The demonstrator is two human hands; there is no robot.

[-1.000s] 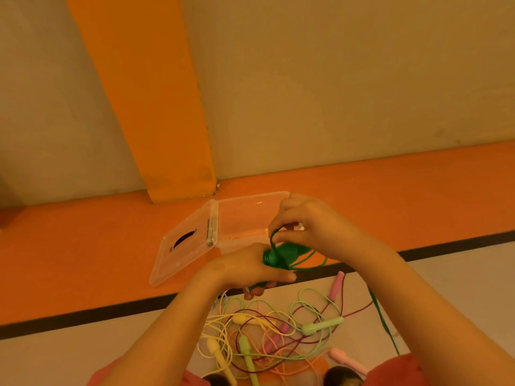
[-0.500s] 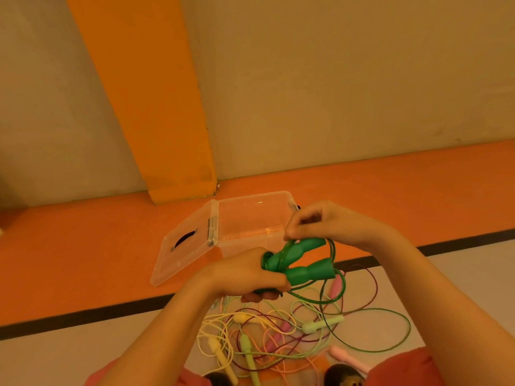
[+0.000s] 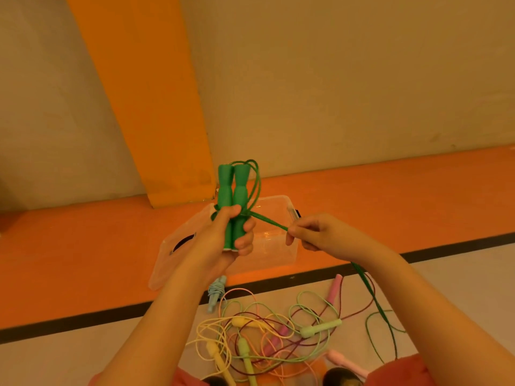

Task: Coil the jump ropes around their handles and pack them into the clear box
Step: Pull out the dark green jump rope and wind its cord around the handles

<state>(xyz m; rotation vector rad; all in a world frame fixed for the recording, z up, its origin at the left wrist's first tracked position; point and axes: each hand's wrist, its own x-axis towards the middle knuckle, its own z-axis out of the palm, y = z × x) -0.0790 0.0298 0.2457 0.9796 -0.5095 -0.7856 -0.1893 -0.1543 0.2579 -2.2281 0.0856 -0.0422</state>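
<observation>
Head view: my left hand point(image 3: 213, 245) grips both green handles point(image 3: 233, 190) upright as a core; my right hand point(image 3: 320, 235) pinches the green cord point(image 3: 269, 219) taut rightward for wrapping.

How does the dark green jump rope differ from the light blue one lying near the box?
The dark green jump rope stands upright in the left hand; the light blue jump rope lies on the floor. The green one's cord is mostly loose, pinched by the right hand and trailing down to the floor; the blue one's cord is wound round its handles. Both are outside the clear box.
</observation>
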